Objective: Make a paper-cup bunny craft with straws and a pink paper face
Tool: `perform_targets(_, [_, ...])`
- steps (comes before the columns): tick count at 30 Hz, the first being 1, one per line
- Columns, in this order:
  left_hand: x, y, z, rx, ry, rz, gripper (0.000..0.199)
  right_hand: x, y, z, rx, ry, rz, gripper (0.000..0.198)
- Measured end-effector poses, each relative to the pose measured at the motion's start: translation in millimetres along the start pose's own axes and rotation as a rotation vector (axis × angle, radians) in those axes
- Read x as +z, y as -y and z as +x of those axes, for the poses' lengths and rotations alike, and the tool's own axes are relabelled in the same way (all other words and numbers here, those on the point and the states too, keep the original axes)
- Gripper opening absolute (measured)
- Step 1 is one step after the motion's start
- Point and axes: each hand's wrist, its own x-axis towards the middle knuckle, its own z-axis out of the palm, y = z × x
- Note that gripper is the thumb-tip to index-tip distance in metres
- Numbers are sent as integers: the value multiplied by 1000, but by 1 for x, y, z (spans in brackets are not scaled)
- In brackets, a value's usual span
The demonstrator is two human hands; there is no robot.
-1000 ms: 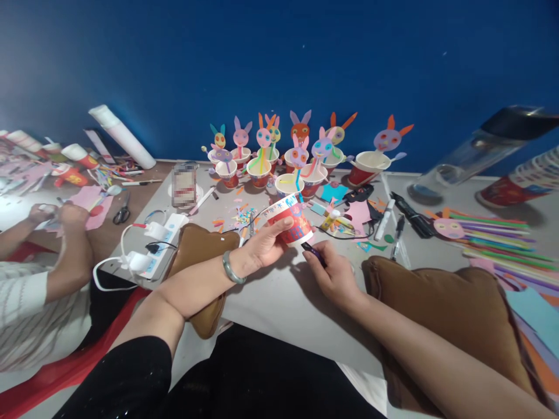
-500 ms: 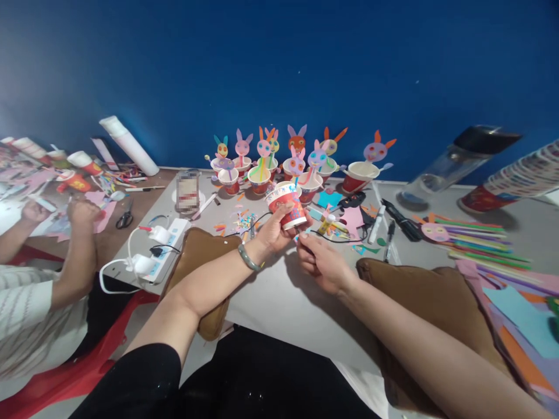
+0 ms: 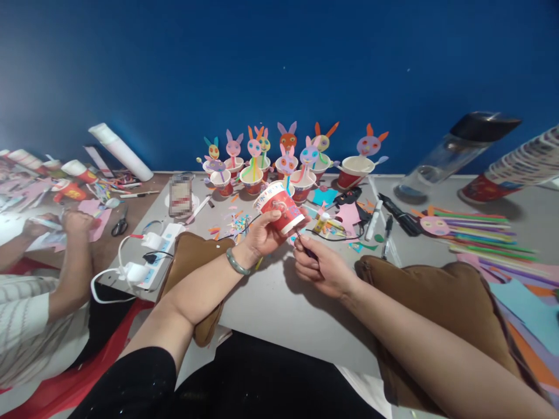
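My left hand is wrapped around a red and white paper cup, tilted with its open mouth up and to the left. My right hand grips a dark-handled pointed tool whose thin metal shaft points up at the cup's base. I cannot tell whether the tip has entered the cup. Behind the cup stand several paper cups with paper rabbit heads on strips. Yellow glue and scraps of coloured paper lie just right of the cup.
Left lie a power strip, a brown cushion and black scissors; another person's hands work beyond. Right are a second cushion, a marker, coloured strips, a clear bottle and stacked cups.
The cup in my left hand has turned, showing more of its red side, and shifted slightly left. The tool in my right hand now shows more plainly below the base. The view has shifted slightly.
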Motion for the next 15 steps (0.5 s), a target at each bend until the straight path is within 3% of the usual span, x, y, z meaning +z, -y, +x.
perform_targets(5, [1, 6, -1, -41, -17, 8, 42, 0, 2, -1, 28, 45, 18, 34])
perform_targets(9, [5, 11, -1, -10, -74, 12, 52, 2, 0, 0, -37, -10, -71, 36])
perform_targets(12, [7, 15, 1, 27, -149, 26, 49, 0, -1, 1, -210, -131, -337, 40])
perform_targets(15, [7, 18, 1, 65, -181, 36, 51, -6, 1, 1, -464, -307, -831, 31])
